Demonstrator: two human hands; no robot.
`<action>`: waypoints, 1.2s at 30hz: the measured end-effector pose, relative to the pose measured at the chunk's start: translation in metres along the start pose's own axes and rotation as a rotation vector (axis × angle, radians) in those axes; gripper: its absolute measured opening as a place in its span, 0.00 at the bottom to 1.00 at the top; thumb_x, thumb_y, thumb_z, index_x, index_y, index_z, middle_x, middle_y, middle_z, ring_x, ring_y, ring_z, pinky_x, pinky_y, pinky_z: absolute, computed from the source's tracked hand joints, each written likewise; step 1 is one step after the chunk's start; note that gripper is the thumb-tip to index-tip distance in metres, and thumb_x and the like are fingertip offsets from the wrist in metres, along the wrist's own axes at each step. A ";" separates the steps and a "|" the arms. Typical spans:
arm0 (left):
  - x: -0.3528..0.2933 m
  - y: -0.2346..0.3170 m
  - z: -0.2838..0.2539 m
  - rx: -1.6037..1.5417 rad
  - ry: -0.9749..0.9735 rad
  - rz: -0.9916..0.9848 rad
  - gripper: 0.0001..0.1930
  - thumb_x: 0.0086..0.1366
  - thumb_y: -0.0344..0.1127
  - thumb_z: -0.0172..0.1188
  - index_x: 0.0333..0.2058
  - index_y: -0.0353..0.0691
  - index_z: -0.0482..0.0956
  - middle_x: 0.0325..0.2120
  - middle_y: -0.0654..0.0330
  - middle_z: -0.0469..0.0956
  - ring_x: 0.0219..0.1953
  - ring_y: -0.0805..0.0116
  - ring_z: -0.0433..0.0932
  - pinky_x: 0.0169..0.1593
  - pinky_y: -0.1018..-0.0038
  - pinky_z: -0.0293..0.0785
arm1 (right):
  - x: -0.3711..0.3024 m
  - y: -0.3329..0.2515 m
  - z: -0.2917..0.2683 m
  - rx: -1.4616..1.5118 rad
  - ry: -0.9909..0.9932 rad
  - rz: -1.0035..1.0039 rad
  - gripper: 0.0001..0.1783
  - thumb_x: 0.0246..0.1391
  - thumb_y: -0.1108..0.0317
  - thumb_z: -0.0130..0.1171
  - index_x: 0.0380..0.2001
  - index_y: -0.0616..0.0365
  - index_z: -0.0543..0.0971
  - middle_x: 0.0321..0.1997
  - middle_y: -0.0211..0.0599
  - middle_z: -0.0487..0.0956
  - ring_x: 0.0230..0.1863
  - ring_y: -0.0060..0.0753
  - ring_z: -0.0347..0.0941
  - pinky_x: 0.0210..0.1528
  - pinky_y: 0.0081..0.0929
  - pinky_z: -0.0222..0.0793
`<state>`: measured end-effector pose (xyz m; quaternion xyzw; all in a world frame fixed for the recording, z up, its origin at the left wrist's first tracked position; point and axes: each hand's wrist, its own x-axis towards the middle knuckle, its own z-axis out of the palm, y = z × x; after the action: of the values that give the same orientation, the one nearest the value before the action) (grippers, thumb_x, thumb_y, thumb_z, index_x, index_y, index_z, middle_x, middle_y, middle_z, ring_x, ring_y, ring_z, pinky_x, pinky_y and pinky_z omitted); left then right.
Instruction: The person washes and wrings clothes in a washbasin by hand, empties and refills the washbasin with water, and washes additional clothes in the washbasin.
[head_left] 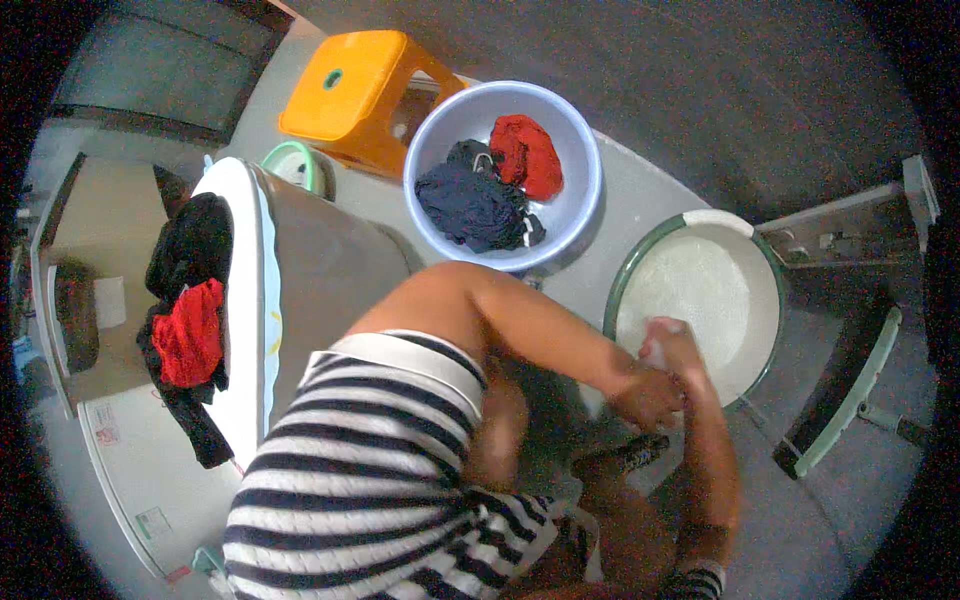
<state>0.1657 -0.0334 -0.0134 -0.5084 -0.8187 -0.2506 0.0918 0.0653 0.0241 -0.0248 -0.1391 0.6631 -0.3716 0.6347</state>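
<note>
At the near edge of a white basin with a green rim (622, 280), my two hands are together. My left hand (648, 397) is closed round my right wrist. Just beyond it, my right hand (672, 343) has its fingers curled over the basin, with a pale, foam-like patch at them. Whether anything is inside those fingers is hidden. Whitish, cloudy liquid (700, 290) fills the bottom of the basin. Farther left, a light blue basin (590, 200) holds dark navy clothing (470, 205) and a red cloth (527, 155).
An orange plastic stool (340, 85) stands behind the blue basin, near a small green-rimmed container (293, 165). Black clothing (195, 245) and a red garment (190, 335) hang over a white tub edge (245, 300) at left. A pale green floor squeegee (850, 395) leans at right.
</note>
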 end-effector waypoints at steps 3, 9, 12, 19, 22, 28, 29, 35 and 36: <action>-0.035 -0.001 -0.121 0.020 0.444 -0.365 0.14 0.46 0.35 0.57 0.34 0.43 0.75 0.34 0.55 0.73 0.39 0.59 0.73 0.41 0.65 0.70 | -0.027 -0.048 0.004 0.772 0.100 0.009 0.23 0.53 0.46 0.46 0.38 0.56 0.72 0.39 0.36 0.75 0.38 0.34 0.71 0.40 0.34 0.68; -0.171 -0.047 -0.206 -0.573 0.838 -1.542 0.13 0.61 0.42 0.49 0.41 0.43 0.71 0.30 0.59 0.76 0.33 0.68 0.75 0.35 0.71 0.73 | -0.030 -0.101 0.039 1.089 -0.285 -0.246 0.38 0.54 0.39 0.39 0.57 0.58 0.55 0.56 0.48 0.63 0.53 0.44 0.64 0.53 0.43 0.60; -0.237 -0.031 -0.262 -0.595 1.746 -1.284 0.14 0.59 0.39 0.50 0.40 0.38 0.69 0.37 0.55 0.71 0.37 0.62 0.74 0.39 0.65 0.74 | -0.019 -0.084 0.041 0.674 -0.060 -0.243 0.34 0.56 0.43 0.39 0.56 0.58 0.57 0.53 0.51 0.66 0.53 0.48 0.63 0.53 0.44 0.59; -0.429 -0.026 -0.324 1.263 1.837 -1.094 0.21 0.53 0.40 0.61 0.37 0.29 0.68 0.35 0.51 0.73 0.35 0.61 0.73 0.37 0.68 0.73 | -0.011 -0.015 0.030 0.612 0.123 -0.113 0.28 0.55 0.49 0.45 0.51 0.60 0.64 0.47 0.45 0.70 0.47 0.43 0.67 0.49 0.39 0.63; -0.463 -0.017 -0.310 1.138 1.714 -1.765 0.32 0.49 0.48 0.64 0.44 0.28 0.64 0.37 0.44 0.73 0.40 0.48 0.73 0.45 0.62 0.68 | -0.013 -0.004 0.027 0.553 0.172 -0.125 0.28 0.53 0.49 0.49 0.49 0.60 0.65 0.46 0.44 0.70 0.47 0.41 0.68 0.48 0.37 0.64; -0.413 -0.002 -0.299 1.481 1.541 -1.831 0.31 0.50 0.48 0.61 0.45 0.29 0.65 0.44 0.45 0.68 0.47 0.49 0.66 0.51 0.62 0.60 | -0.016 0.009 0.018 0.510 0.263 -0.133 0.27 0.53 0.51 0.50 0.49 0.60 0.66 0.45 0.43 0.71 0.46 0.39 0.69 0.47 0.35 0.65; -0.396 -0.006 -0.292 1.609 1.292 -1.350 0.26 0.51 0.43 0.61 0.44 0.31 0.66 0.44 0.46 0.67 0.46 0.50 0.65 0.52 0.63 0.59 | -0.016 0.011 0.017 0.525 0.264 -0.140 0.26 0.54 0.52 0.50 0.48 0.60 0.66 0.45 0.43 0.72 0.45 0.38 0.69 0.47 0.35 0.65; -0.328 -0.080 -0.117 0.348 0.642 -2.113 0.40 0.42 0.41 0.65 0.53 0.35 0.56 0.44 0.41 0.69 0.51 0.47 0.66 0.54 0.63 0.62 | -0.009 -0.001 0.026 0.540 0.254 -0.165 0.23 0.54 0.54 0.50 0.46 0.60 0.67 0.42 0.42 0.73 0.43 0.37 0.70 0.45 0.32 0.66; -0.330 -0.087 -0.112 0.337 0.643 -2.107 0.40 0.42 0.41 0.65 0.53 0.35 0.56 0.44 0.41 0.69 0.51 0.47 0.66 0.54 0.63 0.62 | -0.009 0.002 0.026 0.539 0.264 -0.162 0.23 0.54 0.54 0.50 0.46 0.60 0.67 0.42 0.42 0.73 0.43 0.37 0.70 0.45 0.32 0.66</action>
<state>0.2315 -0.3806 -0.0784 0.5482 -0.8026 -0.2087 0.1086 0.0917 0.0231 -0.0173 0.0312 0.6040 -0.5985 0.5253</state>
